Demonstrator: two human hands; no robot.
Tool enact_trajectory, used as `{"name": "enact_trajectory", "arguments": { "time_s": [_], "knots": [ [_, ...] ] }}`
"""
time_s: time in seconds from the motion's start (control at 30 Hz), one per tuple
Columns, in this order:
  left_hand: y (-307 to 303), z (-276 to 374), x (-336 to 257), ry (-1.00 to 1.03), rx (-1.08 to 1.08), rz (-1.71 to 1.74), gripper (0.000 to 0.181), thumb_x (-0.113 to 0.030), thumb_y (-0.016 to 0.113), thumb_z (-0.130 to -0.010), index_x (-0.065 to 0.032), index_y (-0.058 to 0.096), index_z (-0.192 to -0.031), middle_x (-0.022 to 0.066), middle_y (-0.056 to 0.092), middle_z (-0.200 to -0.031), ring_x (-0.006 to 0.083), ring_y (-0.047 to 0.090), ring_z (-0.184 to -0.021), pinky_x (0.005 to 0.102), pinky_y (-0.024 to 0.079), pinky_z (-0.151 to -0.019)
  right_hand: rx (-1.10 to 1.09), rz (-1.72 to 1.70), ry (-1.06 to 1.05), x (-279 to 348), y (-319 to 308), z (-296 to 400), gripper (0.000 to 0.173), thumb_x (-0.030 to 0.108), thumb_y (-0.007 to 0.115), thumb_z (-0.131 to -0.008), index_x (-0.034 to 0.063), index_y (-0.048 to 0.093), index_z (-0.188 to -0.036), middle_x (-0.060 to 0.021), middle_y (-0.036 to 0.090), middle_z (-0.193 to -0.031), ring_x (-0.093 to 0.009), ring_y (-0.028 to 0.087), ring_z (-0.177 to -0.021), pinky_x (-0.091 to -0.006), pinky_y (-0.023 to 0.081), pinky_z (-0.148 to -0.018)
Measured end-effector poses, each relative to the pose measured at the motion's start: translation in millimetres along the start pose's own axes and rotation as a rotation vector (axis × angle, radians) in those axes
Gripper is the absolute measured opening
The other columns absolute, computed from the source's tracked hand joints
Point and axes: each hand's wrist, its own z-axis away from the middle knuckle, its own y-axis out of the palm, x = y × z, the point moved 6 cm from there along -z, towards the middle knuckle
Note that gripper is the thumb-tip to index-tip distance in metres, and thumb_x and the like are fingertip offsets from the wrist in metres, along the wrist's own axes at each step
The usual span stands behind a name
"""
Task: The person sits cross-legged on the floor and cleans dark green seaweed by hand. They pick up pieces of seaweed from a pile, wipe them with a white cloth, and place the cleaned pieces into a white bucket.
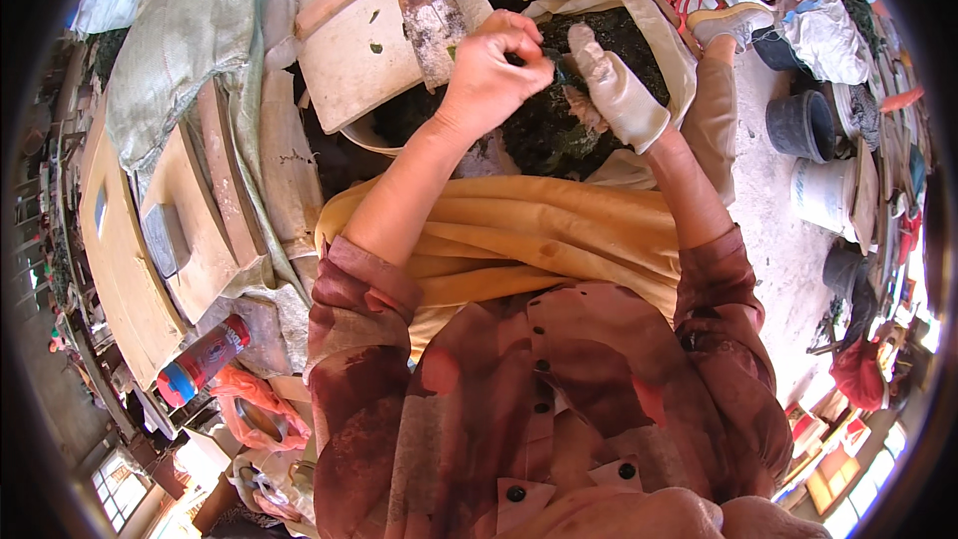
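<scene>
Bare, with its fingers curled and the thumb against the fingertips, my left hand point(503, 64) is above the near left edge of a sack of dark, wet-looking material point(557, 138). Whether something small is pinched in it cannot be told. My right hand point(617, 93) wears a whitish glove, thumb and fingers partly hidden from view. Under its palm side lies a brownish, ragged clump point(585, 111), touching or just behind the glove. The pale sack cloth point(677, 52) is rolled open around the dark heap. Left of my hands, a rusty metal piece point(430, 15) rests on a white board point(359, 75).
A yellow-brown cloth point(524, 232) covers my lap. To the right stand a dark bucket point(801, 127) and a white bucket point(823, 191). Wooden boards point(127, 254), woven sacking point(179, 52) and a red bottle point(203, 359) lie left. A person's shoe point(730, 22) is beyond the sack.
</scene>
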Motion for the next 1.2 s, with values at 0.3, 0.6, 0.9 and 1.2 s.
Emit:
{"name": "enact_trajectory", "arguments": {
  "time_s": [0.3, 0.6, 0.9, 1.2],
  "knots": [
    [-21, -6, 9, -0.119, -0.116, 0.393, 0.012, -0.005, 0.07, -0.081, -0.0011, 0.063, -0.072, 0.0052, 0.059, -0.095, 0.011, 0.053, -0.087, 0.0277, 0.043, -0.078, -0.017, -0.305, 0.308, 6, -2, 9, 0.03, 0.026, 0.053, -0.092, 0.0009, 0.062, -0.107, 0.0044, 0.044, -0.058, -0.002, 0.036, -0.044, -0.0182, 0.027, -0.038],
    [-21, -2, 2, -0.141, 0.23, -0.231, 0.067, -0.066, 0.049, -0.088, -0.0052, 0.054, -0.06, 0.0026, 0.049, -0.057, 0.0151, 0.05, -0.06, 0.0324, 0.044, -0.061, 0.124, -0.186, 0.291, 8, 6, 2, 0.034, 0.032, 0.06, -0.09, 0.0042, 0.067, -0.109, 0.003, 0.051, -0.062, -0.004, 0.043, -0.049, -0.0186, 0.036, -0.042],
    [-48, -4, 19, -0.147, 0.072, -0.104, 0.061, -0.056, 0.051, -0.092, -0.0027, 0.055, -0.062, 0.0076, 0.052, -0.054, 0.0224, 0.054, -0.055, 0.0341, 0.045, -0.057, 0.084, -0.192, 0.327, 4, 9, -2, 0.028, 0.022, 0.059, -0.091, 0.0059, 0.068, -0.111, 0.0027, 0.053, -0.062, -0.004, 0.043, -0.049, -0.0192, 0.035, -0.042],
    [-43, 0, -16, 0.423, 0.159, -0.967, 0.016, -0.016, 0.064, -0.085, -0.0101, 0.067, -0.1, 0.0083, 0.067, -0.094, 0.0328, 0.059, -0.083, 0.0408, 0.049, -0.08, 0.229, -0.041, 0.202, 6, 30, -33, 0.027, 0.022, 0.057, -0.093, 0.0051, 0.07, -0.109, 0.0004, 0.06, -0.068, -0.007, 0.053, -0.056, -0.0215, 0.042, -0.048]
  ]
}}
